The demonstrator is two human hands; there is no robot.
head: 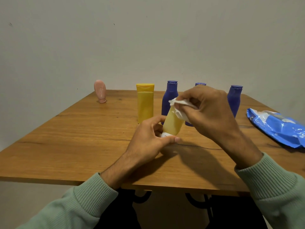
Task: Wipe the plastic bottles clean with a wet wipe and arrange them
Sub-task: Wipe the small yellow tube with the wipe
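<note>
The left hand is holding the pale yellow bottle tilted over the bench — fingers curled round its base. The right hand is pinching a wet wipe against its top.

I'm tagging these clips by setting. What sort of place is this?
Probably a plain room in a home, though nothing settles it: a wooden table stands against a bare wall, with plastic bottles and a blue wet-wipe pack on it.
</note>
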